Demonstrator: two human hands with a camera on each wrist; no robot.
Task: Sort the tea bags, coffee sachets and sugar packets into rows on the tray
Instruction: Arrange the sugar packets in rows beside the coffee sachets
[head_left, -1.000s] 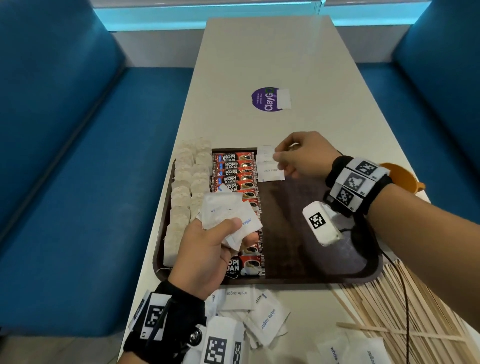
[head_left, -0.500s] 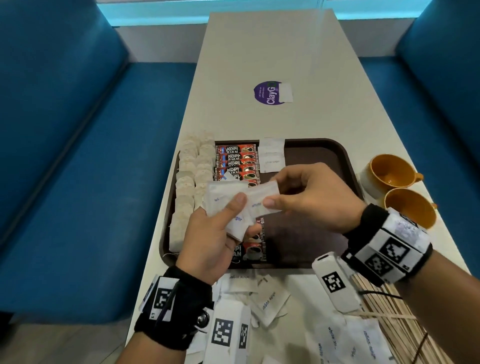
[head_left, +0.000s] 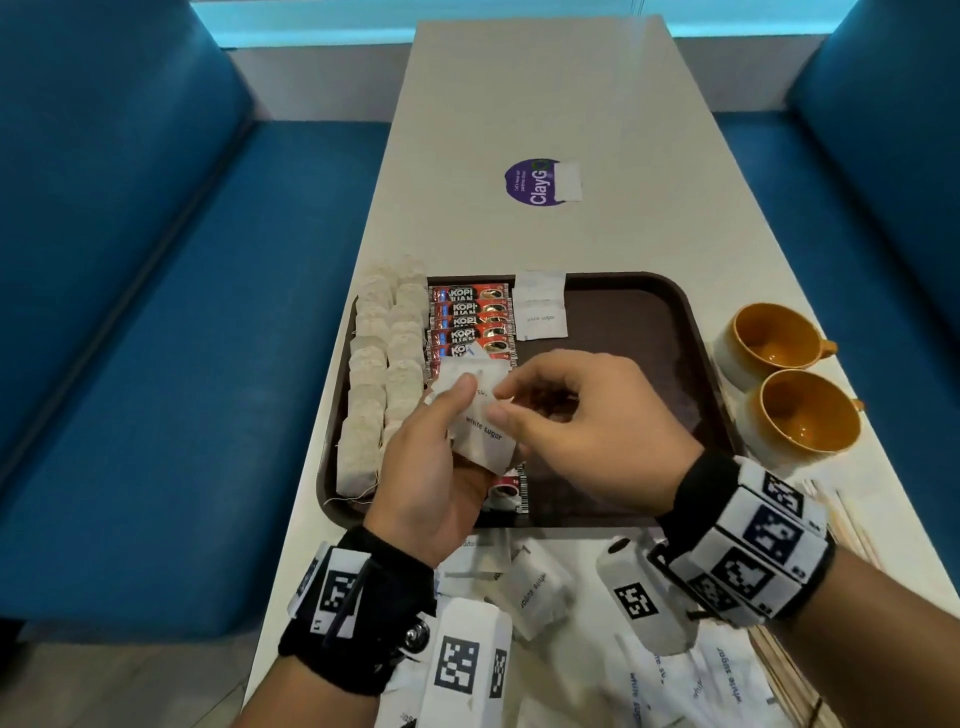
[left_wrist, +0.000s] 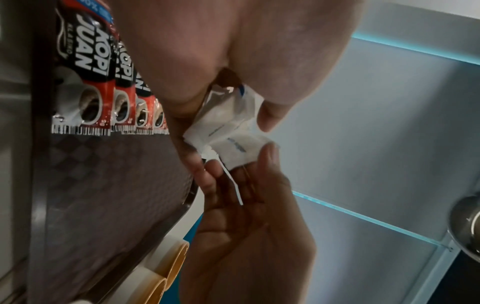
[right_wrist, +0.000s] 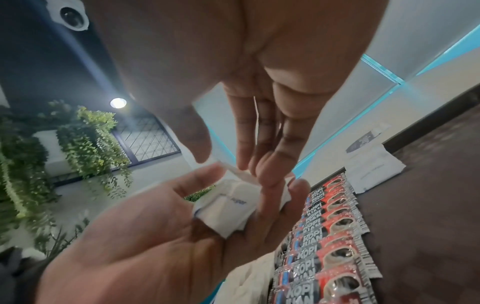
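Sugar packets (head_left: 480, 431), white paper, a small stack: clutched in left hand (head_left: 431, 467) above the near half of the brown plastic tray (head_left: 623, 332). Right hand (head_left: 587, 431) back from the tray's far edge, now pinching the stack's top packet between thumb and fingertips. Beyond, short sugar row (head_left: 540, 306) begun at the far edge, beside red coffee sachets (head_left: 470, 317) and beige tea bags (head_left: 384, 364) along the left edge. Probably one more laid, next being drawn; loose packets (head_left: 535, 587) off the near edge yet to go.
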